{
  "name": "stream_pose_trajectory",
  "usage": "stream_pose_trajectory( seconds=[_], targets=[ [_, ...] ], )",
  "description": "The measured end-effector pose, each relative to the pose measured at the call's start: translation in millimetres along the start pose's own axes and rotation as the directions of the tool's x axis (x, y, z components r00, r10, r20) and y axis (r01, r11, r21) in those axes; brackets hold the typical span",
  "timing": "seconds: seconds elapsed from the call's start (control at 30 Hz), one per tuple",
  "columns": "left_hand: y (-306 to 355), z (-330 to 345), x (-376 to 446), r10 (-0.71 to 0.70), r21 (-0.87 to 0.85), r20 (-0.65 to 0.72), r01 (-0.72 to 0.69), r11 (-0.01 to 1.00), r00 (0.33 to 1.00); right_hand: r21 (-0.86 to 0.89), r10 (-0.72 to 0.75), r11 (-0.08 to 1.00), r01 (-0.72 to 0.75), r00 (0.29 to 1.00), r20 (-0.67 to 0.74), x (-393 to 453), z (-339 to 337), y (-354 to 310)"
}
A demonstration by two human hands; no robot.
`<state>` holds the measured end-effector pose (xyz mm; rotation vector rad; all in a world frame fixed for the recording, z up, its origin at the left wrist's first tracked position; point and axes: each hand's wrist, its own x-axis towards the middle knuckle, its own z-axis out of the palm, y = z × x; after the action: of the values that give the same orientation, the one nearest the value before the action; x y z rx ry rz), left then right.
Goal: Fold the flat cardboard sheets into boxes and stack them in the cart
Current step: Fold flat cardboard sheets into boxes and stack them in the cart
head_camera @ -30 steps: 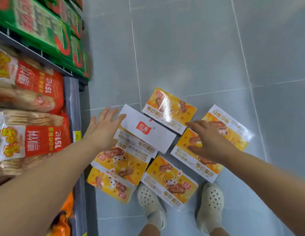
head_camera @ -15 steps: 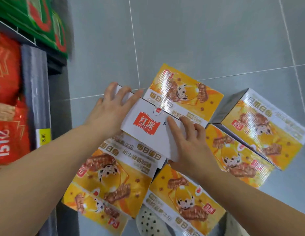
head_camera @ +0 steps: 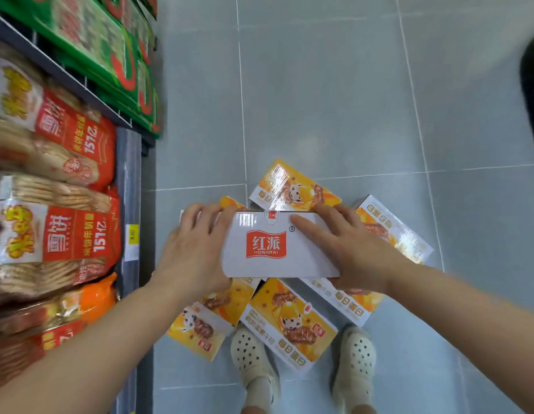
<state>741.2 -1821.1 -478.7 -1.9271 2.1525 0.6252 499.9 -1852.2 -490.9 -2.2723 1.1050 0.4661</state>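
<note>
We hold a white box [head_camera: 277, 246] with a red logo in front of us, above the floor [head_camera: 334, 100], one hand at each end. Our left hand [head_camera: 197, 249] grips the left end: the fingers curl over the far top edge and the palm covers the near corner. Our right hand [head_camera: 346, 249] grips the right end; its index finger lies straight across the white face, the other fingers bend around the far edge, and we cannot see the thumb, which is under the box. The white face is turned up toward the camera and the box is level.

Below it, several yellow boxes [head_camera: 289, 321] with a cow picture lie on the grey tiles, close together and partly overlapping. One yellow box [head_camera: 292, 189] lies just behind the white box, another [head_camera: 394, 228] is to the right, and one [head_camera: 206, 324] is near our left foot. Our cream shoes [head_camera: 253, 354] stand just beside the nearest yellow boxes.

On the left there is a shelf [head_camera: 128, 204] with red cracker bags [head_camera: 59, 231], green packages [head_camera: 110, 55] above them and an orange bag [head_camera: 80, 303] lower. A yellow price tag [head_camera: 132, 242] sits on the shelf edge.
</note>
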Motion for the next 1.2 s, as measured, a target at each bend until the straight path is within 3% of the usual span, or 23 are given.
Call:
stream_pose_trajectory(
  seconds=[0.07,0.23,0.5,0.7,1.03,1.2],
  targets=[
    [14.4,-43.1,-24.1,-0.019,-0.034,-0.006,0.019,0.999,1.000,-0.045,-0.029,0.998,0.031,0.998,0.054,-27.6,-51.9,-6.5],
    [51.7,-163.7,-76.7,-0.038,-0.079,0.022,0.040,0.996,0.999,-0.120,-0.129,0.984,0.131,0.991,0.023,-93.5,-171.5,-33.6],
    [79.4,-315.4,-173.7,-0.011,-0.091,-0.209,-0.008,0.996,0.978,-0.222,-0.226,0.954,0.201,0.970,-0.092,-208.1,-324.9,-108.4],
    [81.3,-385.1,-228.9,0.066,-0.043,-0.369,-0.088,0.995,0.927,-0.347,-0.337,0.908,0.235,0.902,-0.270,-264.8,-379.5,-148.9],
    [100.7,-466.9,-291.2,0.029,0.082,-0.362,0.000,0.997,0.932,-0.437,-0.361,0.866,0.245,0.910,-0.206,-310.8,-435.3,-185.7],
    [132.0,-478.1,-312.8,-0.019,0.041,-0.390,0.038,0.998,0.921,-0.466,-0.409,0.839,0.282,0.891,-0.196,-330.9,-451.6,-172.8]
  ],
)
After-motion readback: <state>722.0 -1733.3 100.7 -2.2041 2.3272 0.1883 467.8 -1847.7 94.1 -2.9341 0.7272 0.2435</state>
